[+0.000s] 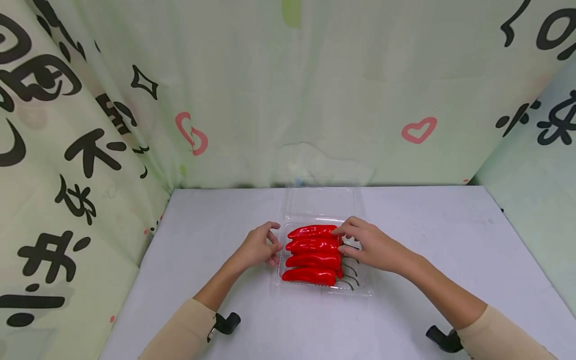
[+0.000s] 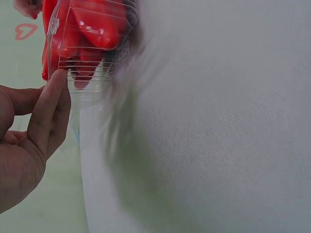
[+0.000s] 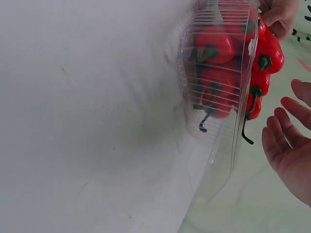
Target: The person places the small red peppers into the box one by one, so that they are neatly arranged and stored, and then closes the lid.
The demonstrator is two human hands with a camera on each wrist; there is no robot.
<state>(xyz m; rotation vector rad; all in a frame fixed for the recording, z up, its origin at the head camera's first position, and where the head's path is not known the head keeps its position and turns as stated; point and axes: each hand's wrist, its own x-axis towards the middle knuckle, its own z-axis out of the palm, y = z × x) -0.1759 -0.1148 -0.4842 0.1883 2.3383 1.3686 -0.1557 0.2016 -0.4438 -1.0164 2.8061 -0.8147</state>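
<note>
Red peppers (image 1: 310, 261) with thin green stems lie side by side in a clear plastic clamshell box (image 1: 365, 291), stems toward the right. More peppers (image 3: 216, 43) show beneath them through the ribbed wall in the right wrist view. The box's transparent lid (image 1: 321, 202) is folded back behind it. My left hand (image 1: 260, 246) is at the box's left side, fingers loosely bent, a fingertip at the rim in the left wrist view. Over the stem ends at the right is my right hand (image 1: 369, 244), fingers spread and relaxed, gripping nothing; whether it touches the far pepper is unclear.
The box stands on a white table (image 1: 216, 225) toward its far edge. Pale green curtains (image 1: 270, 100) with black characters and pink hearts hang behind and at both sides. A black wrist mount (image 1: 227, 323) sits at each sleeve.
</note>
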